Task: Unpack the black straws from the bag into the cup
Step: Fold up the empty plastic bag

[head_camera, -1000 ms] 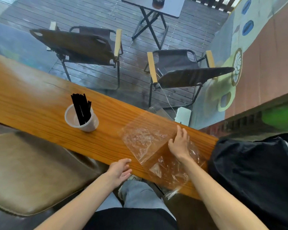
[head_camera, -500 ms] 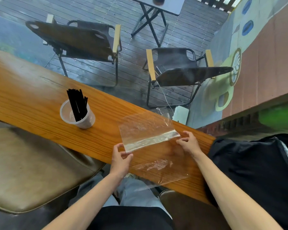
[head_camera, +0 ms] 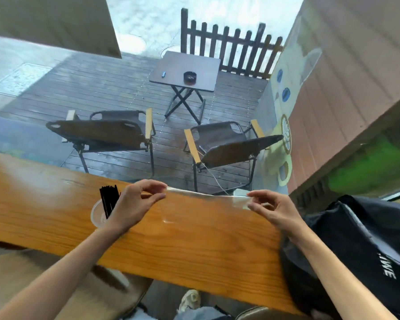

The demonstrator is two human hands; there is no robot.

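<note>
Two hands pinch the clear, empty plastic bag (head_camera: 206, 199) by its ends, the left hand (head_camera: 134, 204) at one end, the right hand (head_camera: 273, 207) at the other, stretching it flat above the far edge of the long orange-brown wooden counter (head_camera: 194, 245). Just behind the left wrist, the thin black straws (head_camera: 109, 202) stand upright in a translucent plastic cup (head_camera: 97, 215) on the counter. A black fabric bag (head_camera: 365, 245) lies at the counter's right end.

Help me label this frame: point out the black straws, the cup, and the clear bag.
black straws (head_camera: 109, 199): head view, middle of the upright bundle.
cup (head_camera: 97, 215): head view, left rim.
clear bag (head_camera: 206, 198): head view, stretched film between both hands.
</note>
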